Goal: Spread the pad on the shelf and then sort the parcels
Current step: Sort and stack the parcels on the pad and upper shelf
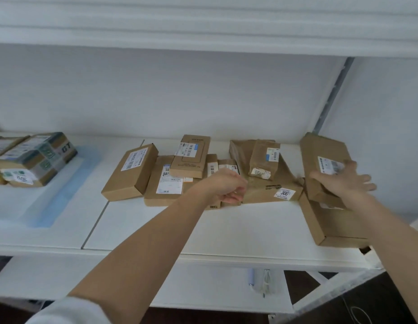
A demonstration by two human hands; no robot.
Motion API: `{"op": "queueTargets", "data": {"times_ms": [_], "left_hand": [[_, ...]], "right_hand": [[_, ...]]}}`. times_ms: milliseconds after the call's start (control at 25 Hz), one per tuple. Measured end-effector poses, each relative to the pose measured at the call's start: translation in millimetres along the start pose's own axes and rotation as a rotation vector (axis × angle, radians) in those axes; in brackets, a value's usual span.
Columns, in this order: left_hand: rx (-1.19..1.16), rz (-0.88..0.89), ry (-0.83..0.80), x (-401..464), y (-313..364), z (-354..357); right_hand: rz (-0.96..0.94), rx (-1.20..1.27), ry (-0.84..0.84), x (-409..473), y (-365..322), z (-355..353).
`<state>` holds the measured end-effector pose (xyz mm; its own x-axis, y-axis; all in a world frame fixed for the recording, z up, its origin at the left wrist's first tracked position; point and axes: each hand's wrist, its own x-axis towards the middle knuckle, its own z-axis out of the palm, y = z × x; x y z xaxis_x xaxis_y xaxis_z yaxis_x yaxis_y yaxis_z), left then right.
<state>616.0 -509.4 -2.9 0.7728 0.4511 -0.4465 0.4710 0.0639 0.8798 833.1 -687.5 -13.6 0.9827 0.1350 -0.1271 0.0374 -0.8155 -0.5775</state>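
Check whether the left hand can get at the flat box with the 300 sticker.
Probably yes: the left hand hovers just left of the 300-sticker box, whose near edge is uncovered, though a paper parcel lies on its far part.

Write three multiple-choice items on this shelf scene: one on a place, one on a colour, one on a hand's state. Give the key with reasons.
1. Where does the pad lie?
A. left part of the shelf
B. right part
C. on the floor

2. What colour edges the pad?
A. red
B. blue
C. green

3. What is the right hand doing?
A. hanging idle
B. gripping a pen
C. resting with spread fingers on a brown parcel

Key: 1 A, the pad lies at the left, under the taped boxes. 2 B, its border shows pale blue. 3 C, the fingers lie straight across the parcel at the right end.
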Motion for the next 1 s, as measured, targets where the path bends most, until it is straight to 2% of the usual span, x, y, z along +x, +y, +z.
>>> {"op": "queueTargets", "data": {"times_ms": [80, 160, 240, 360, 640, 1000], "left_hand": [[0.003, 0.01, 0.002, 2.0, 5.1, 6.1], [-0.012, 0.021, -0.016, 1.5, 7.7, 11.3], [-0.033, 0.042, -0.047, -0.7, 8.7, 13.8], [-0.063, 0.093, -0.095, -6.9, 9.8, 11.4], [-0.03, 0.16, -0.104, -18.5, 9.0, -4.6], [-0.195, 0.097, -0.108, -15.2, 11.1, -2.4]], "right_hand": [[-0.065, 0.137, -0.15, -3.7, -17.8, -6.9], [-0.107, 0.387, -0.448, -14.3, -30.2, -12.2], [-0.075, 0.637, -0.763, -28.5, -38.8, -14.8], [-0.011, 0.877, -1.04, -44.9, -45.6, -8.3], [0.037, 0.926, -1.199, -57.7, -56.8, 15.5], [-0.159, 0.813, -1.316, -45.5, -62.3, 36.6]]}}
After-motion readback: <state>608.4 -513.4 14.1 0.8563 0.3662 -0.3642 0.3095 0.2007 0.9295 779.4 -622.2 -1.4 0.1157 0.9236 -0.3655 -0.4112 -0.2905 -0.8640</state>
